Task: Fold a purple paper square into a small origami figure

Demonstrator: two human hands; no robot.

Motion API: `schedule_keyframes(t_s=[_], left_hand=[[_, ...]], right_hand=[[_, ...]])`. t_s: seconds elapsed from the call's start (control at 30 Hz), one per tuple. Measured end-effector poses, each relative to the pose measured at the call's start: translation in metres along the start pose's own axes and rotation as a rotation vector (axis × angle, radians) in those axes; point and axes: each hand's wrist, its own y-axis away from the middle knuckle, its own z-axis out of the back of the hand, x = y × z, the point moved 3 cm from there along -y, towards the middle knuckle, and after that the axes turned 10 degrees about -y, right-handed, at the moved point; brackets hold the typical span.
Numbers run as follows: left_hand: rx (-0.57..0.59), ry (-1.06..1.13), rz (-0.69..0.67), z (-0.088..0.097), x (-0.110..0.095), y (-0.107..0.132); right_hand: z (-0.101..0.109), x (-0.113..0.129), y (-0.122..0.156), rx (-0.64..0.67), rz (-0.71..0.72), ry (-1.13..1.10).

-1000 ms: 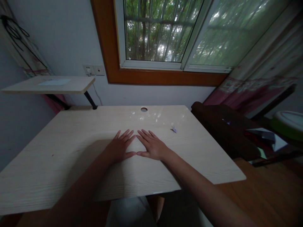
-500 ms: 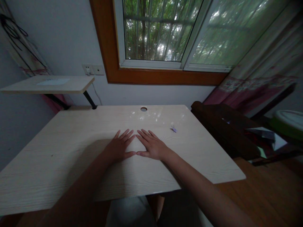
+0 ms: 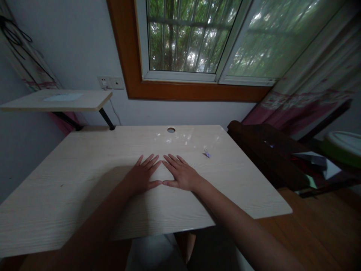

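My left hand [image 3: 143,175] lies flat on the pale wood-grain desk [image 3: 84,150], palm down with its fingers spread. Beside it my right hand [image 3: 180,175] rests the same way. The thumbs and forefingers of both hands meet at their tips, framing a triangle of bare desktop. Neither hand holds anything. Beyond my right hand, to its upper right, a small purple folded-paper-like piece [image 3: 207,154] sits on the desk, apart from the fingers; its exact kind is too small to tell.
A raised shelf [image 3: 96,101] on black legs stands at the desk's back left, a whitish sheet [image 3: 63,97] on it. A round cable hole [image 3: 171,130] opens near the back edge. Right of the desk is dark brown furniture [image 3: 259,150] with papers [image 3: 331,169] and a green-sided container [image 3: 341,150].
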Motion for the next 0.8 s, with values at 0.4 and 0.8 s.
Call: schedule_keyframes(t_s=[0.4, 0.8], left_hand=[[0.002, -0.011, 0.001, -0.0018, 0.0005, -0.0002], [0.019, -0.012, 0.001, -0.0005, 0.0001, -0.0006]], right_hand=[[0.0012, 0.0015, -0.0006, 0.007, -0.007, 0.011], [0.0004, 0.0010, -0.0009, 0.014, -0.010, -0.001]])
